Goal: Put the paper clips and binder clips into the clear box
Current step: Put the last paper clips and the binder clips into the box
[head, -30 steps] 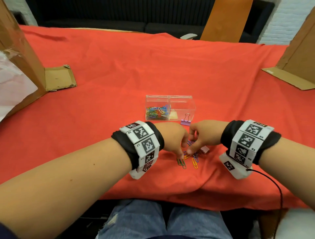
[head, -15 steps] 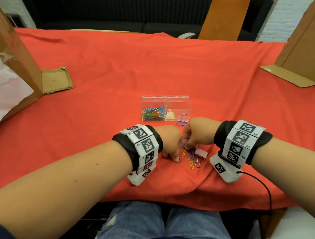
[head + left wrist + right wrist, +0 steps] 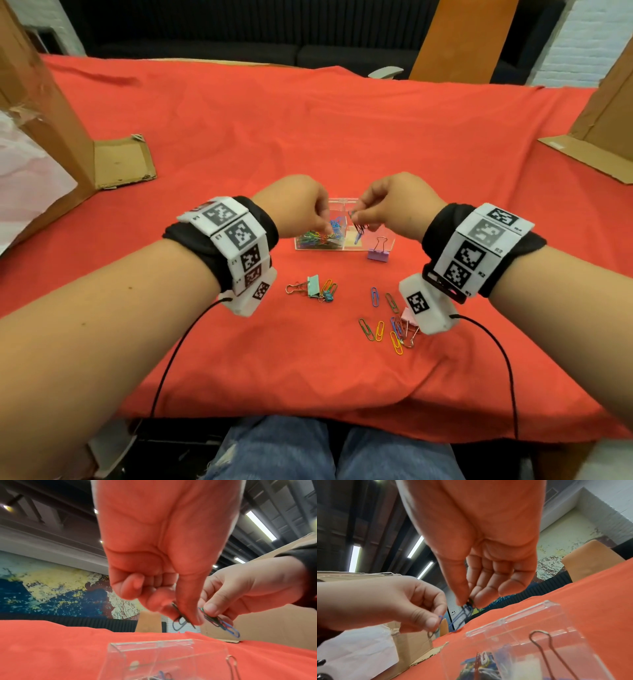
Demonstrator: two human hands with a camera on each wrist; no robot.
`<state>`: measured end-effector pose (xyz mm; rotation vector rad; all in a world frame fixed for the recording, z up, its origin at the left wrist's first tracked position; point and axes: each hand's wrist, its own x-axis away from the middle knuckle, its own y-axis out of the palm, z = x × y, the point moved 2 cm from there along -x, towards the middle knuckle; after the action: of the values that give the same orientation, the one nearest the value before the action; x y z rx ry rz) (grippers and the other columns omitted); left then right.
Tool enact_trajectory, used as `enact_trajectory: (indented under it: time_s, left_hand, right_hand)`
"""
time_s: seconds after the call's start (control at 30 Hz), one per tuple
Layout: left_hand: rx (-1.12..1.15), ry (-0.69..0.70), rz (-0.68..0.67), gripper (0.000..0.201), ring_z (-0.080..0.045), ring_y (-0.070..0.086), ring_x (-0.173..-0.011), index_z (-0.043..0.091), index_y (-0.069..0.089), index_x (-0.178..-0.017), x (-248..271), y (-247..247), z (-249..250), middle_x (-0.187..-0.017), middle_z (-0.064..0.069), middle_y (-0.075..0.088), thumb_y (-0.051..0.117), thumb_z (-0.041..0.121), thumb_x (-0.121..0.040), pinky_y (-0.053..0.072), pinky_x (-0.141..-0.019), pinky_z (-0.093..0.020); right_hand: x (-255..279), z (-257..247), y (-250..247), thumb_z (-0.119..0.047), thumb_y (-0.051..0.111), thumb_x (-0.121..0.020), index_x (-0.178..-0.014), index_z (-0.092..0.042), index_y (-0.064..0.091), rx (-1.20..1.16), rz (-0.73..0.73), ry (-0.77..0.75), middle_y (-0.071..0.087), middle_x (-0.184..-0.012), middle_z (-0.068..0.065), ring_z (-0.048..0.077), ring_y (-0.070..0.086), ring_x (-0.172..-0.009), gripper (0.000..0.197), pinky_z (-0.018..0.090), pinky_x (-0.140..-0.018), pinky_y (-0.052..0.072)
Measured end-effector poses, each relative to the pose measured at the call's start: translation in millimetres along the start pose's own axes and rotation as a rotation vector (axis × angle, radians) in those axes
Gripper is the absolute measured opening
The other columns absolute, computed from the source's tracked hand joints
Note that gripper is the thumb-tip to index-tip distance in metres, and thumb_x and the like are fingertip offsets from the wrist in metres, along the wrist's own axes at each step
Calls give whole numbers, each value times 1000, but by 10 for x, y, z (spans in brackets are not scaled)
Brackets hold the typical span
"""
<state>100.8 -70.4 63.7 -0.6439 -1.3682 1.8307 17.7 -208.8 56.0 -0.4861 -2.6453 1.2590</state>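
The clear box [image 3: 343, 200] stands mid-table, its left compartment full of coloured paper clips [image 3: 317, 238]. Both hands hover just above it. My left hand [image 3: 323, 224] pinches a dark paper clip [image 3: 179, 622] between thumb and fingers. My right hand [image 3: 358, 216] pinches a small bunch of blue and dark paper clips [image 3: 221, 626], which hangs over the box's middle. A purple binder clip [image 3: 378, 253] stands against the box's front right. Nearer me lie a green binder clip [image 3: 312, 286], a small blue one [image 3: 329, 296], several loose paper clips [image 3: 378, 329] and a pink binder clip [image 3: 407, 316], partly hidden by my right wrist.
A red cloth [image 3: 308, 137] covers the table. Cardboard boxes stand at the far left [image 3: 51, 113] and far right [image 3: 609, 116], and a cardboard flap [image 3: 121, 161] lies on the left. My knees in jeans [image 3: 329, 448] sit under the front edge.
Both hands lifted off the loose clips near the front edge and moved forward over the clear box, each carrying paper clips.
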Motion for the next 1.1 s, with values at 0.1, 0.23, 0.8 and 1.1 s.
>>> enact_trajectory:
  time_s: [0.1,0.23,0.8,1.1]
  left_hand:
    - [28,-47,94,17,-21,59,-76,11,71,-87,-111,-95,-115,-77,-4,64,74,25,-78,39,-65,-26]
    - [54,-92,117,18,-23,62,-77,9,71,-86,-247,-104,-214,-87,-12,74,73,25,-79,42,-67,-28]
    - [-80,163,-208,24,-16,56,-78,20,72,-95,102,229,-32,-82,3,62,72,36,-78,39,-62,-24]
    - [-234,66,-469,20,-24,67,-90,21,66,-91,324,555,-233,-102,-10,70,74,29,-73,35,-54,-20]
  right_hand:
    - [-159,-68,26,-16,74,-77,-66,-23,65,-73,56,24,65,-61,4,7,56,-50,16,21,-56,46]
    - [-316,-127,87,-14,74,-76,-68,-20,66,-138,97,32,66,-65,5,8,58,-51,13,24,-61,49]
    - [36,-96,173,-22,73,-78,-100,-20,70,398,-409,-141,69,-68,-3,-5,53,-46,22,14,-55,41]
    - [610,182,435,-41,87,-55,-118,-21,49,674,-611,-101,37,-104,-5,18,49,-91,76,29,-79,44]
